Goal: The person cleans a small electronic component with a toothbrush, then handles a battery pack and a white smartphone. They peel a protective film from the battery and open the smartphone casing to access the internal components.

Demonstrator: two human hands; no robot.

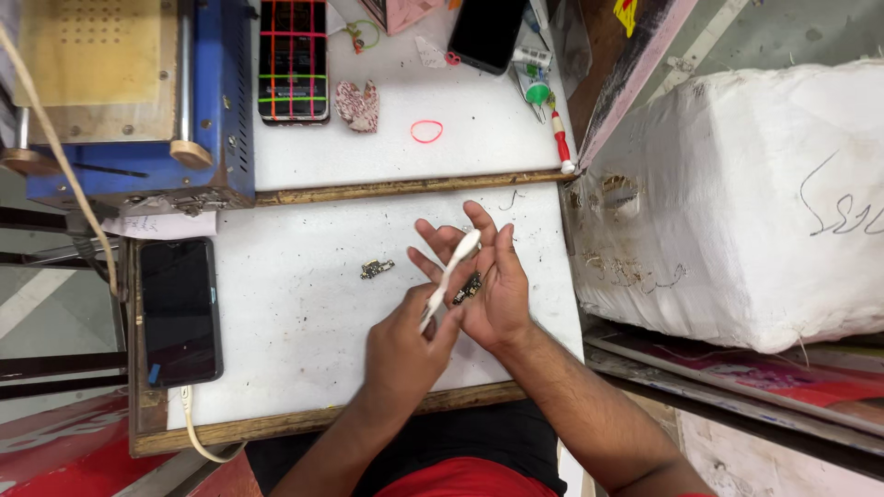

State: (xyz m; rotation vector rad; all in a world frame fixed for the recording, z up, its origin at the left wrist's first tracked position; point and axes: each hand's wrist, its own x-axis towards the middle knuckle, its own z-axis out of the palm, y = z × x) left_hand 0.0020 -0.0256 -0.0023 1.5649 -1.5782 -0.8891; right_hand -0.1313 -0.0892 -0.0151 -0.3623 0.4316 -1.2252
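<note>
My left hand [402, 350] grips the lower end of a white brush-like tool [451, 276], whose head reaches up over my right palm. My right hand [488, 281] lies palm up with fingers spread, and a small dark circuit part [467, 289] rests on it under the tool. A second small circuit part [376, 269] lies on the white worktop [304, 313], left of both hands.
A black phone [180, 311] lies at the worktop's left edge with a white cable [198, 433]. A blue machine [129, 101] stands at the back left. Behind are a phone with coloured screen lines [293, 60], another dark phone [486, 32], a pink rubber band [426, 131] and a big white wrapped block [746, 193] on the right.
</note>
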